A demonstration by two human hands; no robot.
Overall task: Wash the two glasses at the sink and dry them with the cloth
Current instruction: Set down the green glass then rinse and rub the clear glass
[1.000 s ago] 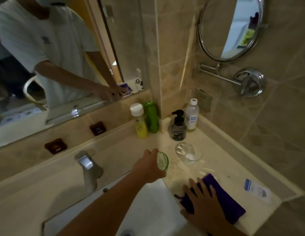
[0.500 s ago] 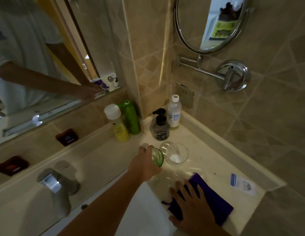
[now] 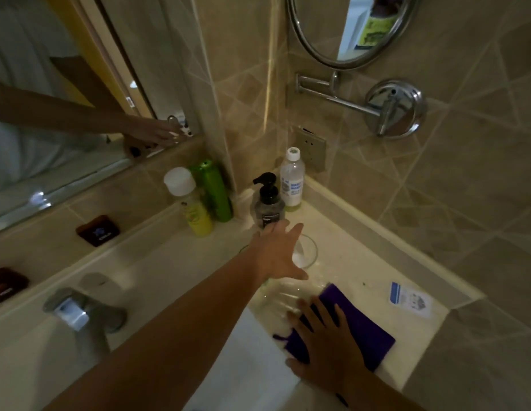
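At the far left you have the chrome tap [image 3: 80, 311] over the white sink [image 3: 252, 372]. Against the back ledge stand a yellow bottle [image 3: 196, 213] and a green bottle [image 3: 215, 192], then a dark pump bottle [image 3: 268, 207] and a clear white-capped bottle [image 3: 292, 180] in the corner. Your left hand [image 3: 277, 253] reaches out above the desk [image 3: 377, 262], fingers straight and spread, gripping nothing; it hides part of the clear glass [image 3: 307, 253] just beside it. A green glass rim [image 3: 243, 248] barely shows under your wrist. Your right hand [image 3: 326, 348] lies flat, fingers spread, on the purple cloth [image 3: 362, 330]. A small blue-and-white packet [image 3: 409, 299] lies further right.
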